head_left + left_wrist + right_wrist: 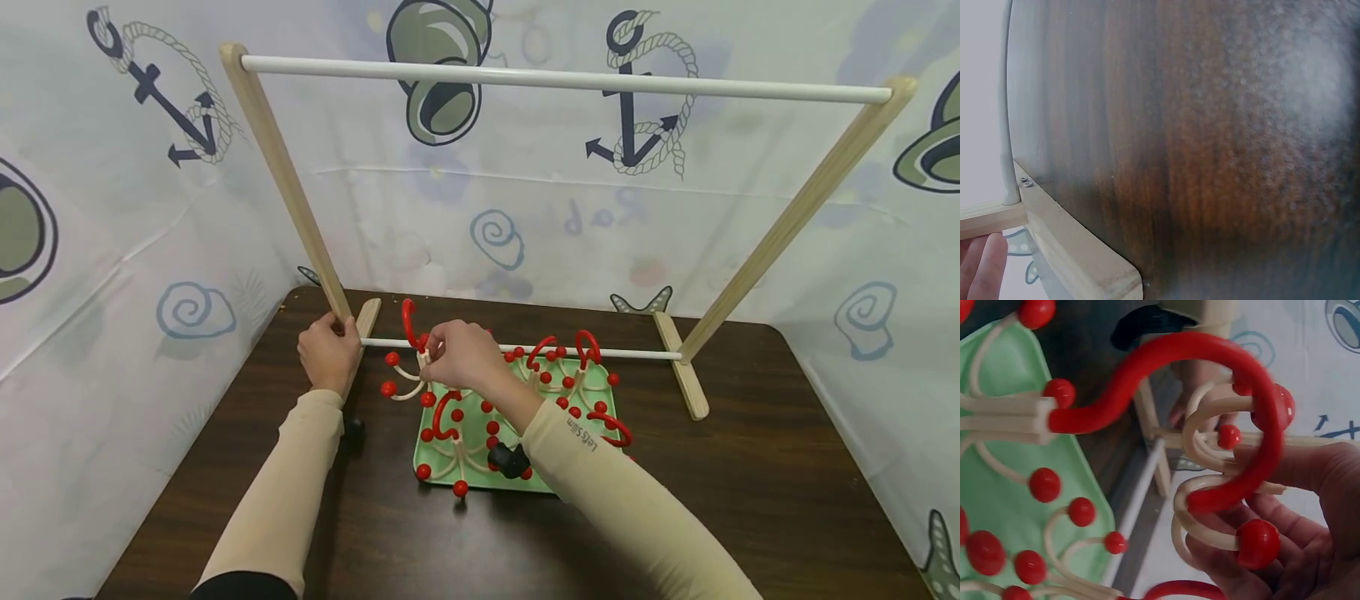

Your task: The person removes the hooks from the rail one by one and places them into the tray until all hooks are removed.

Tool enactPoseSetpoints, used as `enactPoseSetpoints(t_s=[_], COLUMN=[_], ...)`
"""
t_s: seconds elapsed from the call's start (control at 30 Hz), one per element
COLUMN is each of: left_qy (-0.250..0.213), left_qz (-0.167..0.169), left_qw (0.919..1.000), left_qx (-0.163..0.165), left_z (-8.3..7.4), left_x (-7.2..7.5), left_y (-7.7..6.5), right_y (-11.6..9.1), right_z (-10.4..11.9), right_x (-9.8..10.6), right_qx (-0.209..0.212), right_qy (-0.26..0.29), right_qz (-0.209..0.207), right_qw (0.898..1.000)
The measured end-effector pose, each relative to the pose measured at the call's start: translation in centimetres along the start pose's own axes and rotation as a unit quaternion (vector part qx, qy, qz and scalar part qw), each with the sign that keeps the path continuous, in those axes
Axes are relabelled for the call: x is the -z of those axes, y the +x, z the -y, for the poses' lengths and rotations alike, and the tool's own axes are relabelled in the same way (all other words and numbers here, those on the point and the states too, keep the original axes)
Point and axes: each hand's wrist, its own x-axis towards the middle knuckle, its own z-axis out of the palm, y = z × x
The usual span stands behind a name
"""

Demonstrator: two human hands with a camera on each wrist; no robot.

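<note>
My right hand pinches a hanging piece with a red hook on top and curved cream arms ending in red balls. It is held up over the back left corner of a green tray. In the right wrist view my right hand has its fingers and thumb around the cream arms, near a red ball. At the lower end of the frame's left wooden post, my left hand grips the wood. Only its fingertips show in the left wrist view, against the post.
Several similar hooked pieces lie on the tray. A white top bar joins the two posts, and a lower white bar runs behind the tray. The right foot stands on the dark table; patterned cloth surrounds it.
</note>
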Motion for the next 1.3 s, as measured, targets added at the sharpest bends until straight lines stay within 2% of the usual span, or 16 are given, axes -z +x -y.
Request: enactPoseSetpoints(t_s=[0.27, 0.57, 0.7, 0.93, 1.3], left_qy=[-0.001, -0.001, 0.001, 0.001, 0.001], left_qz=[0.000, -0.002, 0.001, 0.000, -0.003], left_qw=[1.0000, 1.0000, 1.0000, 1.0000, 1.0000], left_qx=[-0.001, -0.002, -0.002, 0.004, 0.000], left_z=[0.1, -0.1, 0.0, 0.0, 0.0], left_x=[0.0, 0.0, 0.0, 0.0, -0.1], left_y=[0.0, 0.2, 0.2, 0.1, 0.0], right_y=[0.1, 0.9, 1.2, 1.5, 1.9], right_z=[-1.4, -2.2, -2.5, -3.0, -4.0], right_x=[-2.0, -2.0, -2.2, -3.1, -4.7], right_qx=[-0.030, -0.016, -0.015, -0.019, 0.013], right_qy=[-0.002, 0.013, -0.003, -0.006, -0.007], right_qz=[-0.002, -0.001, 0.004, 0.018, 0.035], right_qw=[1.000, 1.000, 1.000, 1.000, 0.999])
